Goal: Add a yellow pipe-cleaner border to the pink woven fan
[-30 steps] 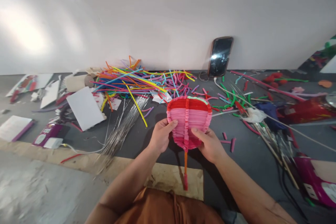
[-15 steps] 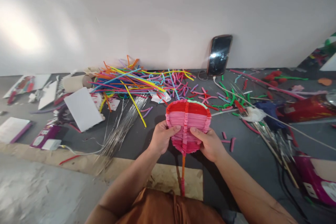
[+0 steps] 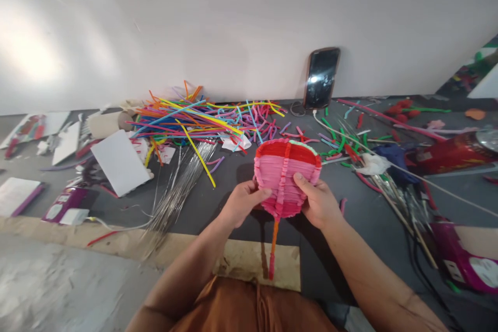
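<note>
Between both hands is a pink and red pipe-cleaner fan [image 3: 268, 168], a rounded panel with a ribbed middle spine and a thin orange and pink handle [image 3: 274, 238] pointing down toward me. A pale green bit edges its top right. My left hand [image 3: 245, 201] grips the lower left rim, thumb on the front. My right hand [image 3: 317, 198] pinches the right side, its thumb lying on the pink face. The fingers behind the panel are hidden. Nothing but my hands supports it above the dark table.
Loose colourful pipe cleaners [image 3: 194, 116] are heaped at the back. A bundle of thin wires [image 3: 177, 187] lies to the left, near a white card [image 3: 121, 162]. A phone [image 3: 322, 78] leans on the wall, its cable [image 3: 361, 150] running right past a red can [image 3: 447, 153].
Both hands have raised the fan slightly and shifted it to the right, tilting it a little. My left thumb has slid lower, toward the rim.
</note>
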Demonstrator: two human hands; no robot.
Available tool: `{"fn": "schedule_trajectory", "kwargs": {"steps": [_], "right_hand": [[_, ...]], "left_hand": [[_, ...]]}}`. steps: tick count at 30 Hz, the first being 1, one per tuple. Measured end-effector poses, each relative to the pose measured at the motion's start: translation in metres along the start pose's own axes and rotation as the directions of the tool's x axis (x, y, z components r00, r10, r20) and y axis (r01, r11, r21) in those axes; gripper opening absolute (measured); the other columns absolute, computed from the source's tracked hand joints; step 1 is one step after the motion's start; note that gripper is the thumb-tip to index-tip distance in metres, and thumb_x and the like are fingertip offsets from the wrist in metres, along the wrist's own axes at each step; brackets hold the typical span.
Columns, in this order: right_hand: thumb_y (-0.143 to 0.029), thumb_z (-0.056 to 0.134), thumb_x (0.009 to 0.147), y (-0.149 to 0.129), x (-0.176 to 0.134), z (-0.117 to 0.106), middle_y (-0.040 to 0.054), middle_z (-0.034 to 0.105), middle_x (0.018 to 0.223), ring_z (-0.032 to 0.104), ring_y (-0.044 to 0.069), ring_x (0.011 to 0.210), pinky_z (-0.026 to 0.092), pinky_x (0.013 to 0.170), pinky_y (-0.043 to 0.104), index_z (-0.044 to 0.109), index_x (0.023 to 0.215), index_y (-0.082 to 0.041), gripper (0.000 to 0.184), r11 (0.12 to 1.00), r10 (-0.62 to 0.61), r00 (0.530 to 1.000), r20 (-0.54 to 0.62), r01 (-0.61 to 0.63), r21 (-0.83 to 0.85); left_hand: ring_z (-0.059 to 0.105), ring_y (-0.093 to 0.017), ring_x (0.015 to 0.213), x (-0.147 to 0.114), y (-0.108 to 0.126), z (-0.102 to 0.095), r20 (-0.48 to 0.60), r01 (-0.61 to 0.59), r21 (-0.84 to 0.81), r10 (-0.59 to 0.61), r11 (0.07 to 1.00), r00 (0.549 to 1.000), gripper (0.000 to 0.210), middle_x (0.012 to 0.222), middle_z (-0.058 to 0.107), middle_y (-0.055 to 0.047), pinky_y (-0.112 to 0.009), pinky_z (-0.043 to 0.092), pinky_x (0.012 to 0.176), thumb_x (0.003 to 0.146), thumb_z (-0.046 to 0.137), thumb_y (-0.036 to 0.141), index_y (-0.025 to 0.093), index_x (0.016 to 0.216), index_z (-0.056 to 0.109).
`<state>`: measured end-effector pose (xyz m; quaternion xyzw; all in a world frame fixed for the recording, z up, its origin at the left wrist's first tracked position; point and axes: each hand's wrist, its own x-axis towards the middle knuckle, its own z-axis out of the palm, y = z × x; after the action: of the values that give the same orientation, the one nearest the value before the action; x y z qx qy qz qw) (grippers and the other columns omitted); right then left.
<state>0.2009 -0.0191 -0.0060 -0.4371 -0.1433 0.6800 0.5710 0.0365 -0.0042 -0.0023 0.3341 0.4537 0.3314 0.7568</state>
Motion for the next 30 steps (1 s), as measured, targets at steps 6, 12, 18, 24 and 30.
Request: {"fn": "schedule_trajectory", "kwargs": {"steps": [6, 12, 18, 24, 30], "right_hand": [[-0.045, 0.077, 0.066, -0.003, -0.001, -0.004, -0.0016, 0.066, 0.063, 0.064, 0.016, 0.064, 0.052, 0.061, 0.029, 0.066, 0.074, -0.021, 0.028, 0.998, 0.057, 0.995, 0.087, -0.056, -0.014], [-0.043, 0.078, 0.067, 0.016, -0.007, -0.004, -0.0005, 0.067, 0.074, 0.058, 0.010, 0.063, 0.048, 0.060, 0.023, 0.066, 0.085, -0.019, 0.033, 0.969, 0.149, 0.954, 0.259, -0.089, -0.229], [-0.051, 0.071, 0.071, 0.003, -0.010, 0.000, -0.0040, 0.061, 0.062, 0.056, 0.012, 0.053, 0.048, 0.053, 0.027, 0.058, 0.081, -0.022, 0.033, 0.980, 0.007, 0.989, 0.146, 0.022, -0.196], [-0.048, 0.057, 0.083, -0.044, -0.032, -0.023, -0.0025, 0.055, 0.049, 0.048, 0.011, 0.044, 0.039, 0.042, 0.022, 0.055, 0.062, -0.021, 0.035, 0.448, -0.414, 0.886, 0.208, 0.397, -0.801], [-0.087, 0.026, 0.069, -0.068, -0.028, -0.051, -0.0067, 0.016, 0.017, 0.018, 0.009, 0.018, 0.021, 0.021, 0.022, 0.023, 0.033, -0.030, 0.068, 0.387, -0.427, 0.761, 0.489, 0.643, -0.661]], "left_hand": [[0.060, -0.012, 0.049, -0.007, 0.002, 0.003, -0.075, -0.054, 0.098, 0.061, 0.994, 0.995, 0.041, 0.059, 0.068, -0.005, -0.023, 0.051, 0.051, 0.064, 0.076, 0.051, 0.011, 0.068, 0.068], [0.059, -0.012, 0.053, -0.003, 0.007, 0.003, -0.141, -0.186, 0.107, 0.200, 0.977, 0.969, 0.039, 0.061, 0.067, -0.002, -0.025, 0.050, 0.055, 0.070, 0.071, 0.051, 0.012, 0.073, 0.067], [0.056, -0.011, 0.058, -0.009, 0.013, -0.002, -0.118, -0.286, 0.248, 0.322, 0.926, 0.939, 0.044, 0.071, 0.066, -0.003, -0.023, 0.046, 0.058, 0.075, 0.063, 0.056, 0.013, 0.083, 0.066], [0.054, -0.009, 0.059, -0.017, 0.028, -0.024, -0.200, -0.305, 0.159, 0.333, 0.939, 0.922, 0.032, 0.070, 0.065, -0.002, -0.021, 0.043, 0.059, 0.074, 0.068, 0.045, 0.014, 0.079, 0.064], [0.053, -0.009, 0.058, -0.025, 0.034, -0.027, -0.208, -0.295, 0.066, 0.303, 0.953, 0.930, 0.033, 0.068, 0.064, -0.002, -0.022, 0.042, 0.059, 0.069, 0.072, 0.044, 0.013, 0.077, 0.064]]}}
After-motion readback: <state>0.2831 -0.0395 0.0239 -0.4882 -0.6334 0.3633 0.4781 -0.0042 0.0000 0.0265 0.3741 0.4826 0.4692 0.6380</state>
